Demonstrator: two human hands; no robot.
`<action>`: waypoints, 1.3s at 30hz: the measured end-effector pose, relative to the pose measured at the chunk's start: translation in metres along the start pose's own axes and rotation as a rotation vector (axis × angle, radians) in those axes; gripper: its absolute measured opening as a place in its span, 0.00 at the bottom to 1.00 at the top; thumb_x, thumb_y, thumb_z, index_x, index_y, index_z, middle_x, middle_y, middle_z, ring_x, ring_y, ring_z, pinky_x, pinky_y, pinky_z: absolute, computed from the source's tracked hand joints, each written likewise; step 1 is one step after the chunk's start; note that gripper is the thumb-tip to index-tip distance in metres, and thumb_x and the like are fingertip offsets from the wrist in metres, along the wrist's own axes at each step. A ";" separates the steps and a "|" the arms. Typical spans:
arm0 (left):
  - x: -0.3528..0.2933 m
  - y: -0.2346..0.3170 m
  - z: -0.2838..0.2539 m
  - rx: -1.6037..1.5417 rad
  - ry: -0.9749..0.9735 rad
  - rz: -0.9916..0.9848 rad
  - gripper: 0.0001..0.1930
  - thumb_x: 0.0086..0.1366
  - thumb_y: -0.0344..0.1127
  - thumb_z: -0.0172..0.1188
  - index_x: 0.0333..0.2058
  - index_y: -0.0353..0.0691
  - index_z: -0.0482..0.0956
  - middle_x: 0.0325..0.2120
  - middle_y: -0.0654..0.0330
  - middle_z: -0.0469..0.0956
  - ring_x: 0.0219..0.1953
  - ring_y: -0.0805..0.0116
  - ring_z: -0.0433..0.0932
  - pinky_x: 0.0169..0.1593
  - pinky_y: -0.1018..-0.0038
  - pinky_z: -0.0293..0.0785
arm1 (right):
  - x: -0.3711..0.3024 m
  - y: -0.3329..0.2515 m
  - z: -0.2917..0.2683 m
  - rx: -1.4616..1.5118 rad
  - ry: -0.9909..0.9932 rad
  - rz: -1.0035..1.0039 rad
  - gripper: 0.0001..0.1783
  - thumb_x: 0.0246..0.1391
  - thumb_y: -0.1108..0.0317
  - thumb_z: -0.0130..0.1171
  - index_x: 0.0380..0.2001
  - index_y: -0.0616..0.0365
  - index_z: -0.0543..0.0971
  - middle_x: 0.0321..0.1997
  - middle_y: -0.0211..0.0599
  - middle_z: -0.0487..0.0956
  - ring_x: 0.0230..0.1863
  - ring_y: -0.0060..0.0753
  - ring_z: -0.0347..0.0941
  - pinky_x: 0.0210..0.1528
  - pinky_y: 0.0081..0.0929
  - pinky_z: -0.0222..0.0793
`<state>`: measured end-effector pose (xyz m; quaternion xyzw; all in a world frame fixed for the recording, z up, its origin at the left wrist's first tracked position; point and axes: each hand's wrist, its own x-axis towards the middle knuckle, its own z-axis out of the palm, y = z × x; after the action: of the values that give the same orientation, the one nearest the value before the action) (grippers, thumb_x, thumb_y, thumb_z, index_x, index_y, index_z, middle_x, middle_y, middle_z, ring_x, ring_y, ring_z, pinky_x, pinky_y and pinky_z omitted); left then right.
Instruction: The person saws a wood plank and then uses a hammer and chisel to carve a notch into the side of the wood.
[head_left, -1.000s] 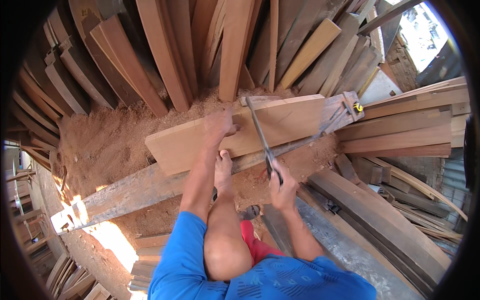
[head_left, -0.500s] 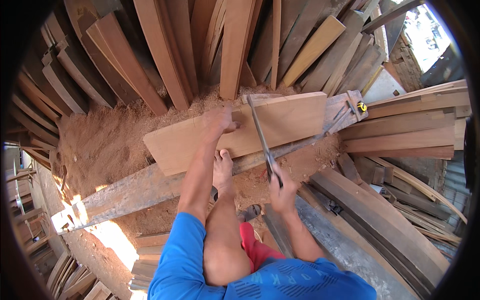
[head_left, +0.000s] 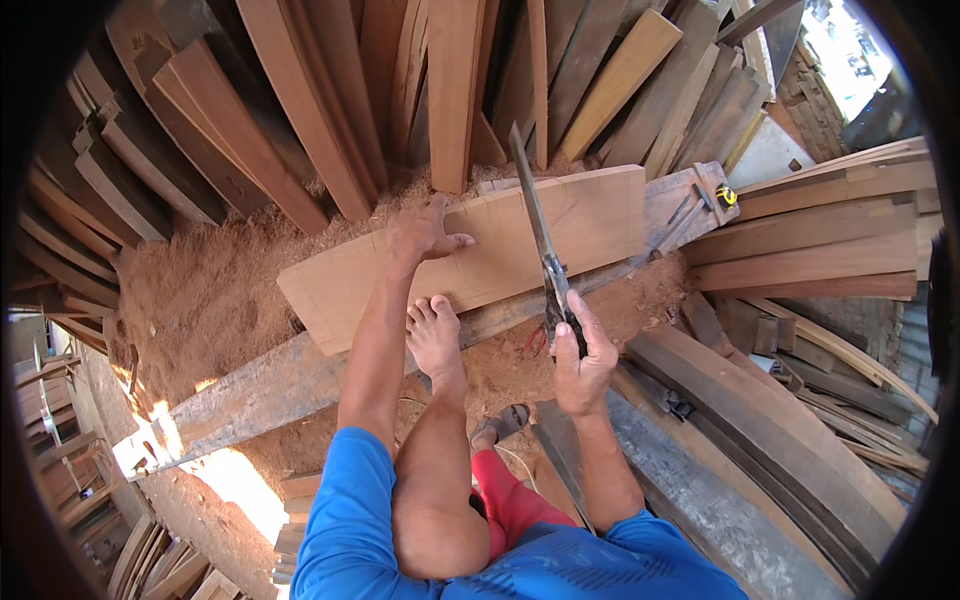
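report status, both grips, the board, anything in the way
Left grip on board, far edge. Right grip holding saw over board. Board resting on weathered plank. Bare foot at board's near edge, left of saw.

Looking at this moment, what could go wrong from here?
The saw in the right hand might slip toward the ungloved left hand at the plank's far edge. The bare foot by its near edge could be nicked if the saw strays. The tape measure sits near the bench's right end, so a jolt might knock it off.
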<state>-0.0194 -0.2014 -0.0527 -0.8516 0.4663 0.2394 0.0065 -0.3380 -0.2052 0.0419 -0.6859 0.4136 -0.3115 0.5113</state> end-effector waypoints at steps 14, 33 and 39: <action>0.040 -0.021 0.015 -0.132 -0.057 -0.036 0.32 0.75 0.66 0.49 0.62 0.47 0.78 0.56 0.49 0.84 0.60 0.47 0.81 0.61 0.49 0.77 | 0.008 0.060 0.017 -0.178 -0.112 -0.099 0.21 0.69 0.73 0.57 0.62 0.72 0.78 0.47 0.50 0.86 0.41 0.31 0.82 0.48 0.33 0.79; 0.032 -0.008 0.014 -0.130 -0.066 -0.037 0.31 0.73 0.63 0.54 0.64 0.48 0.76 0.56 0.44 0.83 0.58 0.40 0.82 0.61 0.45 0.76 | 0.059 0.067 0.065 -0.252 -0.071 -0.132 0.19 0.69 0.72 0.56 0.59 0.71 0.80 0.50 0.61 0.85 0.52 0.58 0.85 0.56 0.44 0.78; 0.035 -0.037 0.021 -0.205 -0.168 0.076 0.37 0.69 0.63 0.58 0.67 0.42 0.71 0.59 0.39 0.80 0.60 0.38 0.80 0.62 0.48 0.75 | 0.070 0.046 0.060 -0.099 -0.079 -0.061 0.19 0.70 0.71 0.57 0.58 0.70 0.81 0.43 0.46 0.85 0.40 0.35 0.82 0.43 0.31 0.77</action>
<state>0.0180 -0.2034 -0.0935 -0.8065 0.4691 0.3563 -0.0509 -0.2662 -0.2465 -0.0190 -0.7345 0.3866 -0.2789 0.4831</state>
